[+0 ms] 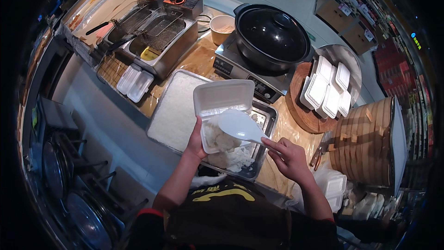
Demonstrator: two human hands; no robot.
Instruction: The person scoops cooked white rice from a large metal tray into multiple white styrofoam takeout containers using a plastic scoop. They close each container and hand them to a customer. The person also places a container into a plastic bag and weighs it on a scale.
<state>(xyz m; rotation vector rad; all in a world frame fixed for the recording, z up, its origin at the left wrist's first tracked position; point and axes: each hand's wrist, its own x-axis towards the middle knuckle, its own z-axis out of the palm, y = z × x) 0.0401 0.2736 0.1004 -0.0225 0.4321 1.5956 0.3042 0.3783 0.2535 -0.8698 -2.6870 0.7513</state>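
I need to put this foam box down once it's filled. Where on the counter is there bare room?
Bare wood counter shows between the steel rice tray, the round board of stacked lids and the bamboo steamers. A smaller patch lies between the fryer and the cooker under the black pot. The foam box and the right hand's paddle crowd the tray.

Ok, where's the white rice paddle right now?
In the head view, centre frame: the right hand holds the white rice paddle over the open foam box in the left hand, above the steel rice tray.
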